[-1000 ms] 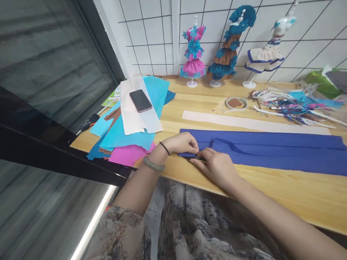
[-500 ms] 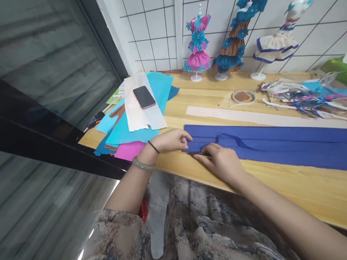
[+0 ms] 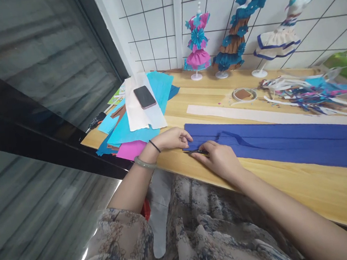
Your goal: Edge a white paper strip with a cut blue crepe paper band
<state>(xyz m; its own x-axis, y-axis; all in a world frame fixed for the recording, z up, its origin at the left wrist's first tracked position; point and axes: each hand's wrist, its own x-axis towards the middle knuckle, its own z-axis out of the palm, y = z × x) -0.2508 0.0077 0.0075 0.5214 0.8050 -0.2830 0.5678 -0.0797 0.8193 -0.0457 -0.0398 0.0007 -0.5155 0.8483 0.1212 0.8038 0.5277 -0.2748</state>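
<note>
We judge the blue paper (image 3: 287, 147) flimsy, best held by its end, our left hand (image 3: 174, 139) curled there, finger pinch unclear, our right hand (image 3: 221, 158) clasping a dark tool (image 3: 196, 151).

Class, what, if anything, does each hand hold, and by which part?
Right hand: a slim dark tool, by its right end. Left hand: cannot be told.

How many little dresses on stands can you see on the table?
3, in a row at the table's back: a pink-and-blue dress left, a brown-and-teal dress middle, a white dress right. None looks hidden.
</note>
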